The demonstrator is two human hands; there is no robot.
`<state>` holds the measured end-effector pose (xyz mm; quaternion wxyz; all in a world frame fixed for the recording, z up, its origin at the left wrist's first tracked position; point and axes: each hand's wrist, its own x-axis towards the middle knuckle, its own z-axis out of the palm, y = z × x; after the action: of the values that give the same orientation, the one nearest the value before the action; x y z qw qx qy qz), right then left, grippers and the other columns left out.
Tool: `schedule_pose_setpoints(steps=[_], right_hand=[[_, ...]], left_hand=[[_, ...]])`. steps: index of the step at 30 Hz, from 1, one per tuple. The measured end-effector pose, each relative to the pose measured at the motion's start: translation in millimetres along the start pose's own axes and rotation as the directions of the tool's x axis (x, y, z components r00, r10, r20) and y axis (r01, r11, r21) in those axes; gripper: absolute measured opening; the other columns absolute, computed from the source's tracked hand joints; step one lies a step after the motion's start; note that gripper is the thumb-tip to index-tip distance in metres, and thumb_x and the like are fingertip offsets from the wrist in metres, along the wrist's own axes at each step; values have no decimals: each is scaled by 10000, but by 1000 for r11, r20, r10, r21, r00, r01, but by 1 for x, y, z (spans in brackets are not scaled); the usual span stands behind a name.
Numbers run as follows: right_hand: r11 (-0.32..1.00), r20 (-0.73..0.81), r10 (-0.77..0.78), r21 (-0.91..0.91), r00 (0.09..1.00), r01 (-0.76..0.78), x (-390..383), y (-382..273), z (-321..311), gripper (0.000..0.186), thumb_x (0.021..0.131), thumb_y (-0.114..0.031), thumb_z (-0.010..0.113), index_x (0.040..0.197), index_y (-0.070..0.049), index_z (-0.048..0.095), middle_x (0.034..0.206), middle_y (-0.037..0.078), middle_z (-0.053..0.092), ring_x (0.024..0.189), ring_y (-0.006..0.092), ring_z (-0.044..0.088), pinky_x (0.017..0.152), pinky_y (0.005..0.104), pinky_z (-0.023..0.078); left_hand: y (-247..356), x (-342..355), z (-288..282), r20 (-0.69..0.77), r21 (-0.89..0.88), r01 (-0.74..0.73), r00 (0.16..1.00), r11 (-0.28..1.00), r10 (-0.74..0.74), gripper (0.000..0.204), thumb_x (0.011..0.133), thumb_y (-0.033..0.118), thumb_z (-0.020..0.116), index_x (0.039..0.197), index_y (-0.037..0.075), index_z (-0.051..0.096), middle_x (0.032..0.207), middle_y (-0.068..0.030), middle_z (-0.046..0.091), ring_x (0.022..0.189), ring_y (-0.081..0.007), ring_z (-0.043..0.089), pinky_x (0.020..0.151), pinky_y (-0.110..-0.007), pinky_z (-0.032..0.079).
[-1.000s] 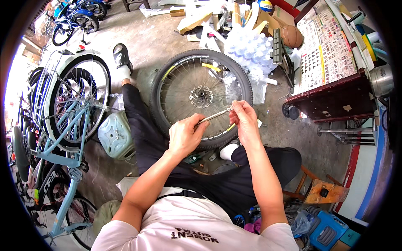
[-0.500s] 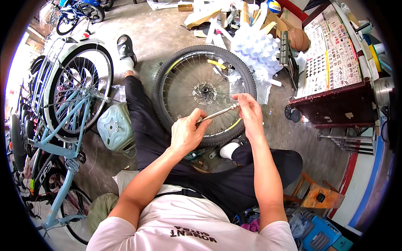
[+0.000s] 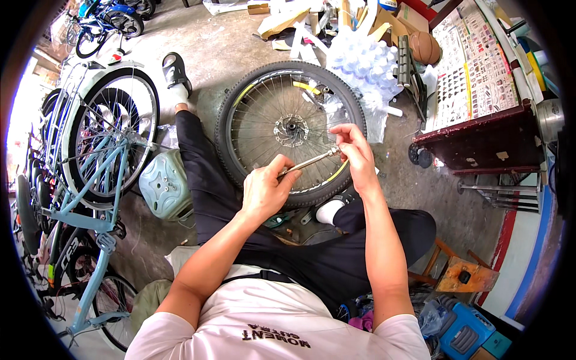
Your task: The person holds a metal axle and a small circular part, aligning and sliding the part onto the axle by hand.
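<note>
Above the near part of a bicycle wheel, a thin metal axle (image 3: 311, 162) slants up to the right between my hands. My left hand (image 3: 265, 191) is closed round its lower end, thumb and forefinger pinching it. At the upper end, where small nut-like parts sit, the thumb and fingers of my right hand (image 3: 357, 157) pinch it. The bicycle wheel (image 3: 223, 135) lies flat on the floor between my legs, with a knobbly black tyre, spokes and a brake disc (image 3: 291, 127) round its hub.
A light blue bicycle (image 3: 114, 174) and others crowd the left side. Beside my left leg is a pale blue-green plastic stool (image 3: 163, 185). Bubble wrap (image 3: 366, 63) and cardboard lie beyond the wheel. A dark red cabinet (image 3: 480, 144), wooden stool (image 3: 465, 277) and blue case (image 3: 465, 336) are at right.
The view has shifted slightly. My right hand's fingers have changed position a little at the axle's upper end; my left hand keeps its pinch.
</note>
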<state>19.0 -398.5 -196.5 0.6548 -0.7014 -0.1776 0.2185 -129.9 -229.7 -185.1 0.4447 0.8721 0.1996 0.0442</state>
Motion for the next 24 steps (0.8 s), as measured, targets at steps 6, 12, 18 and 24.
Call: schedule_pose_setpoints(steps=[6,12,18,24], right_hand=[[994,29,93,-68,995,-91,1,5,-6,212,1013,-214,536,1071,-54,664,739,-77,437,678,33,384,623,230,329],[999,10,44,32,999,-44,-1,-7,-3,246,1031,-249,538,1028,-44,674,760,-76,432,700,39,390,659,228,345],[999,49,40,-29,998,-38,0,0,-6,221,1022,-229,544,1045,-47,668,786,-70,449,730,41,403,697,220,353],[991,45,127,-46,991,-125,-1,-3,-6,213,1019,-218,540,1051,-50,667,802,-60,471,733,40,416,688,218,356]], left_hand=[[0,0,0,20,6,-4,1000,1000,4,209,898,207,728,983,51,619,669,-121,649,580,-300,634,550,-379,453],[0,2,-1,17,-10,10,1000,1000,-9,227,901,271,711,969,74,621,669,-115,652,633,-341,655,580,-425,464],[0,1,0,34,-14,34,999,999,-33,229,900,273,712,973,75,624,667,-120,650,634,-344,655,579,-426,464],[1,2,-1,19,-5,34,999,999,-34,230,902,279,711,968,77,624,662,-123,648,620,-347,650,570,-427,459]])
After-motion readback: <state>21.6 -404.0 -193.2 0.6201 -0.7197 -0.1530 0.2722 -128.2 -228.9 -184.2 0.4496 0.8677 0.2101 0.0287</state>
